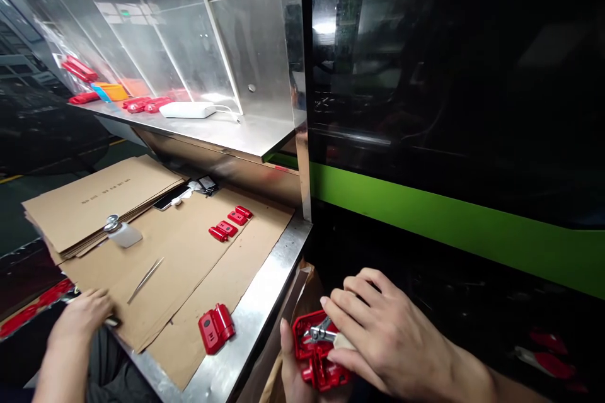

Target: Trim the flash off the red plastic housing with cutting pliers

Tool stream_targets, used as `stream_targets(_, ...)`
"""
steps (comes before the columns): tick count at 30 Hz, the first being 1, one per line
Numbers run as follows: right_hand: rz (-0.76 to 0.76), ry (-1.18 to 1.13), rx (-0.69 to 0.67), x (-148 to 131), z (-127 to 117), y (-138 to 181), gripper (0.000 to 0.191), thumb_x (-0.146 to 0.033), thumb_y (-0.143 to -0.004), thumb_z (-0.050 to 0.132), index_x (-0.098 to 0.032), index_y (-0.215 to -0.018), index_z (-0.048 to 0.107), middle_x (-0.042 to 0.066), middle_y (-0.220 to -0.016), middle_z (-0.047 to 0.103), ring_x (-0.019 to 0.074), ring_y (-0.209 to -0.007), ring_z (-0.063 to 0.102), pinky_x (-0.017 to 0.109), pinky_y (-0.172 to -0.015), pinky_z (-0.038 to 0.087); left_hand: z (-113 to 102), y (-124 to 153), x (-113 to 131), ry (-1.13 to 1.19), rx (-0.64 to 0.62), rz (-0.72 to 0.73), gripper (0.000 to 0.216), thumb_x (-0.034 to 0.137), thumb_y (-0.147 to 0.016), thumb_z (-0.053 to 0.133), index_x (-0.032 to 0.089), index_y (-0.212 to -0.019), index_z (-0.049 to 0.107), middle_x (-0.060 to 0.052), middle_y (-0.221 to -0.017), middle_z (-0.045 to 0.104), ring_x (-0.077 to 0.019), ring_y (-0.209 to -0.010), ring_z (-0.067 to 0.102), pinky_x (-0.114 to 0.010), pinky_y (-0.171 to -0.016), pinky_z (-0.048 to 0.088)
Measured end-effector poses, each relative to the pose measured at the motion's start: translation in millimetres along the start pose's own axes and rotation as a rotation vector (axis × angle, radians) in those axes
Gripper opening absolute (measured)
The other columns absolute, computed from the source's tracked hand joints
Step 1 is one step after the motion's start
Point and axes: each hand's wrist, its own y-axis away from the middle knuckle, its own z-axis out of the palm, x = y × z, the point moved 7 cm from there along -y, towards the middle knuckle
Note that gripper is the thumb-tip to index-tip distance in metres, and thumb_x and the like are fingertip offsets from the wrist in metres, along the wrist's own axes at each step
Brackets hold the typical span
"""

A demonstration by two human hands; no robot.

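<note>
My left hand [289,373] cups a red plastic part [317,352] from below, thumb on its left edge, just off the steel table's right edge. My right hand [392,335] lies over the part from the right and grips small metal cutters [320,331], whose jaws rest on the part's top. A brown paper bag [302,289] stands open under my hands.
Cardboard sheets [189,264] cover the steel table [265,302], with a red part [215,327], more red parts [231,223], tweezers [145,279] and a small bottle [121,233] on them. Another person's hand [82,318] rests at the lower left. A green-striped machine [449,220] fills the right side.
</note>
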Motion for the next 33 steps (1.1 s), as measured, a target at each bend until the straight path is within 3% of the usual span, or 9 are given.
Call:
stream_targets(5, -0.003, 0.040, 0.039, -2, 1, -4, 0.041, -0.044, -0.101, 0.053, -0.009, -0.118, 0.066, 0.006, -0.105, 0.070, 0.0237, -0.096, 0.057, 0.043, -0.096, 0.035, 5, -2, -2, 0.013, 0.030, 0.005, 0.063, 0.052, -0.089, 0.064, 0.016, -0.140, 0.058, -0.017, -0.130, 0.068, -0.0454, -0.128, 0.055, -0.058, -0.106, 0.049)
stream_targets(7, -0.006, 0.050, 0.059, -3, 1, -3, 0.040, -0.042, -0.102, 0.051, -0.009, -0.116, 0.067, 0.006, -0.104, 0.070, 0.0233, -0.095, 0.057, 0.043, -0.095, 0.035, 7, -3, -1, 0.020, 0.039, 0.000, 0.065, 0.052, -0.084, 0.072, 0.015, -0.136, 0.062, -0.019, -0.129, 0.067, -0.0458, -0.128, 0.055, -0.057, -0.108, 0.047)
stream_targets(12, -0.005, 0.053, 0.054, -4, 5, -2, 0.040, -0.043, -0.100, 0.055, -0.008, -0.116, 0.067, 0.005, -0.103, 0.069, 0.0238, -0.095, 0.057, 0.044, -0.096, 0.035, 10, -5, 1, 0.047, 0.064, -0.022, 0.057, 0.063, -0.089, 0.057, 0.022, -0.127, 0.069, -0.013, -0.127, 0.069, -0.0428, -0.130, 0.054, -0.057, -0.103, 0.051)
stream_targets(16, 0.000, 0.062, 0.078, -4, 7, -2, 0.039, -0.042, -0.101, 0.053, -0.008, -0.116, 0.067, 0.005, -0.106, 0.069, 0.0234, -0.097, 0.056, 0.044, -0.096, 0.035, 8, -5, -1, 0.047, 0.091, -0.038, 0.056, 0.063, -0.096, 0.041, 0.025, -0.126, 0.069, -0.010, -0.124, 0.071, -0.0405, -0.129, 0.056, -0.057, -0.097, 0.054)
stream_targets(21, 0.012, 0.057, 0.078, -5, 9, -3, 0.039, -0.041, -0.102, 0.050, -0.009, -0.115, 0.067, 0.005, -0.106, 0.070, 0.0237, -0.098, 0.056, 0.044, -0.096, 0.035, 4, -4, -5, 0.017, 0.114, -0.076, 0.054, 0.062, -0.090, 0.056, 0.023, -0.125, 0.069, -0.012, -0.118, 0.073, -0.0424, -0.126, 0.058, -0.055, -0.095, 0.056)
stream_targets(24, 0.029, 0.034, 0.079, -4, 8, -3, 0.036, -0.040, -0.102, 0.051, -0.010, -0.113, 0.067, 0.004, -0.103, 0.069, 0.0230, -0.094, 0.056, 0.044, -0.094, 0.035, 3, -4, -8, -0.010, 0.115, -0.098, 0.050, 0.059, -0.093, 0.052, 0.026, -0.127, 0.068, -0.009, -0.117, 0.073, -0.0418, -0.127, 0.057, -0.054, -0.094, 0.056)
stream_targets(33, 0.010, -0.011, 0.058, -1, 15, 2, 0.023, -0.029, -0.099, 0.057, -0.010, -0.105, 0.068, 0.002, -0.078, 0.060, 0.0193, -0.072, 0.047, 0.038, -0.067, 0.034, 9, -4, -15, -0.072, 0.091, -0.180, 0.061, 0.071, -0.090, 0.046, 0.029, -0.130, 0.067, -0.011, -0.124, 0.071, -0.0461, -0.130, 0.053, -0.062, -0.097, 0.054)
